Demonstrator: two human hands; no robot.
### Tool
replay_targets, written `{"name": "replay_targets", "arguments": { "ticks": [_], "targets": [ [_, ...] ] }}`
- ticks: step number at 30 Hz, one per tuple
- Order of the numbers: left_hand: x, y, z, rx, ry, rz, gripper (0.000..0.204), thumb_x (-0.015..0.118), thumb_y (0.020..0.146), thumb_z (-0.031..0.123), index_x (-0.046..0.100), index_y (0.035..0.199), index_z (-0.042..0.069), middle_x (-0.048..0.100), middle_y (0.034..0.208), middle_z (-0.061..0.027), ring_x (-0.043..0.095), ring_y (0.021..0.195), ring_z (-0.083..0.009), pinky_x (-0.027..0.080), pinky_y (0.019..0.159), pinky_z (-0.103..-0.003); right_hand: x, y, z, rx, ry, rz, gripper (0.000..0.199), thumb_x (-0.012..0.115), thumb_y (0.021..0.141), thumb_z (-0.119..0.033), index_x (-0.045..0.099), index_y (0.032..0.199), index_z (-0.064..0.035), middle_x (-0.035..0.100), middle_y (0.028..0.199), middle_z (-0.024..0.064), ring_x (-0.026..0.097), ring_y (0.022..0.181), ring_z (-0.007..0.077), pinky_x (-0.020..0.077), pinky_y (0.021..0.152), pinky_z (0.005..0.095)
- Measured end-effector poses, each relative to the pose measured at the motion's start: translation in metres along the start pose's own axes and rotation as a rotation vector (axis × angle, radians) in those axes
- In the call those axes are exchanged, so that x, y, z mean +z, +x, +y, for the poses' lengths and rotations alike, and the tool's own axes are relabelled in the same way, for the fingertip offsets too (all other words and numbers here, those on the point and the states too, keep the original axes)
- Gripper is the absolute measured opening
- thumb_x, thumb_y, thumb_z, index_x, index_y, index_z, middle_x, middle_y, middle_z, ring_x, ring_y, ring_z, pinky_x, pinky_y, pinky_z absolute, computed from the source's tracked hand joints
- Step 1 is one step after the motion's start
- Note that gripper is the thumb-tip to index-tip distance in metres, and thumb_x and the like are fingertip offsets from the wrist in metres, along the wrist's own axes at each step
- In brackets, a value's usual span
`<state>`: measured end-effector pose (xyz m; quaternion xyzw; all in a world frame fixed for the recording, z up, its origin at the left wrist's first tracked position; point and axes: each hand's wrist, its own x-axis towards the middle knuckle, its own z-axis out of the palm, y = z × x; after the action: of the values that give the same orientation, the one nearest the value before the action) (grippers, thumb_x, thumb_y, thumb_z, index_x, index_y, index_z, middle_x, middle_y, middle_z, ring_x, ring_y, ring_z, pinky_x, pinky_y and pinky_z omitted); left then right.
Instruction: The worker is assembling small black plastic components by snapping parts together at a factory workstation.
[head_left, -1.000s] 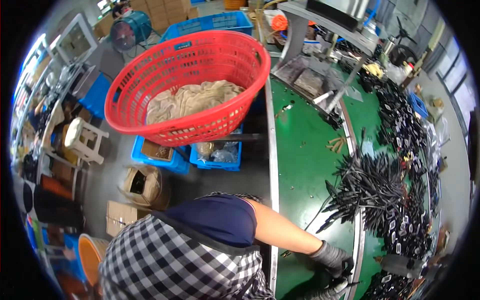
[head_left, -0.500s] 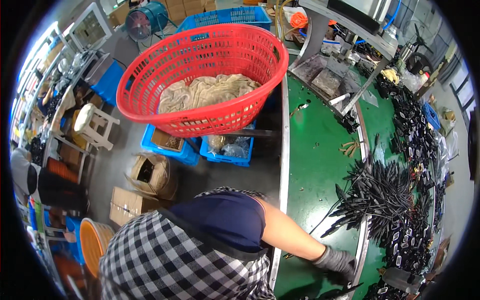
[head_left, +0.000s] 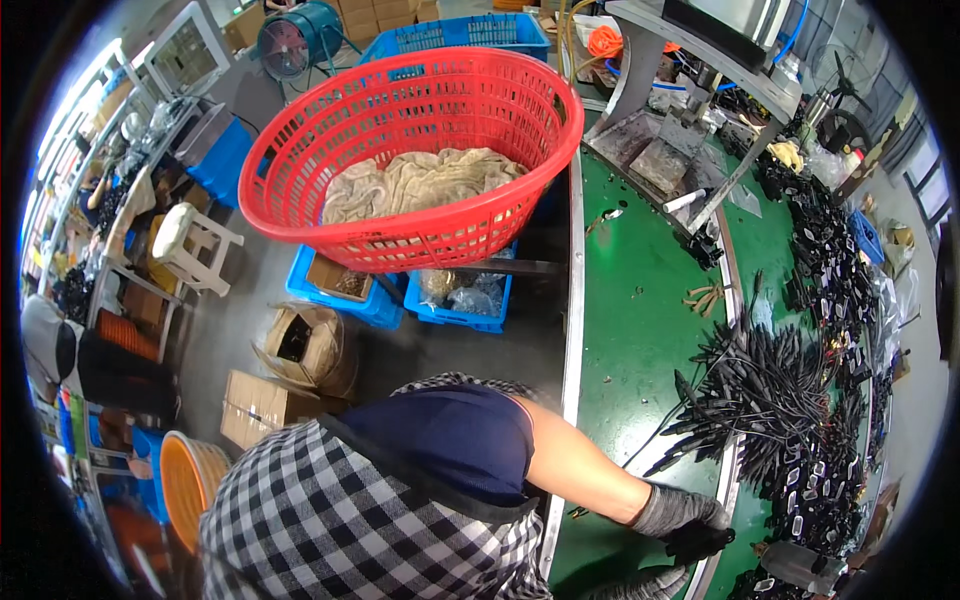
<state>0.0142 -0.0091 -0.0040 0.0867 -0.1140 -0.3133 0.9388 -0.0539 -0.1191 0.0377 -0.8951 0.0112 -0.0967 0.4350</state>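
Observation:
My left hand (head_left: 690,520), in a grey knitted glove, is over the green worktable near its metal strip. Its fingers are curled down around a dark shape whose kind I cannot make out. At the bottom edge, part of my right hand (head_left: 645,584) shows in a similar grey glove. The picture's edge cuts it off and its grip is hidden. Beyond the left hand lies a large bundle of black cables with plugs (head_left: 750,390) across the strip. Many small black parts (head_left: 825,270) are heaped along the far side.
A red plastic basket (head_left: 430,235) with beige cloth stands left of the green table (head_left: 630,330). Blue crates (head_left: 460,315) and cardboard boxes (head_left: 255,410) sit on the floor. A metal stand (head_left: 640,75) rises at the table's far end. An orange bucket (head_left: 185,490) is at lower left.
My left hand has moved slightly right and turned, with the dark shape now at its fingers. My right hand has come into view at the bottom edge.

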Motion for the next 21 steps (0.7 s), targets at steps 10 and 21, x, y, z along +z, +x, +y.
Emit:
{"name": "replay_targets", "arguments": {
  "ticks": [10, 21],
  "targets": [
    [0.003, -0.003, 0.003, 0.188, 0.450, 0.242, 0.015, 0.066, 0.070, 0.019, 0.061, 0.077, 0.007, 0.058, 0.066, -0.0031, 0.055, 0.058, -0.0139, 0.046, 0.052, -0.029, -0.005, -0.004, -0.006, 0.020, -0.114, 0.011, 0.033, 0.056, 0.088, -0.026, 0.059, 0.107, 0.0008, 0.061, 0.100, 0.0174, 0.056, 0.086, 0.0301, 0.0446, 0.083, 0.0331],
    [0.006, -0.007, 0.008, 0.245, 1.426, 0.236, 0.030, 0.068, 0.072, 0.026, 0.056, 0.086, 0.003, 0.061, 0.074, -0.0082, 0.059, 0.068, -0.0207, 0.047, 0.062, -0.032, -0.017, -0.005, 0.040, -0.036, -0.240, 0.015, 0.030, 0.055, 0.088, -0.024, 0.059, 0.105, 0.0010, 0.062, 0.098, 0.0191, 0.057, 0.083, 0.0323, 0.0451, 0.080, 0.0339]
  ]
}}
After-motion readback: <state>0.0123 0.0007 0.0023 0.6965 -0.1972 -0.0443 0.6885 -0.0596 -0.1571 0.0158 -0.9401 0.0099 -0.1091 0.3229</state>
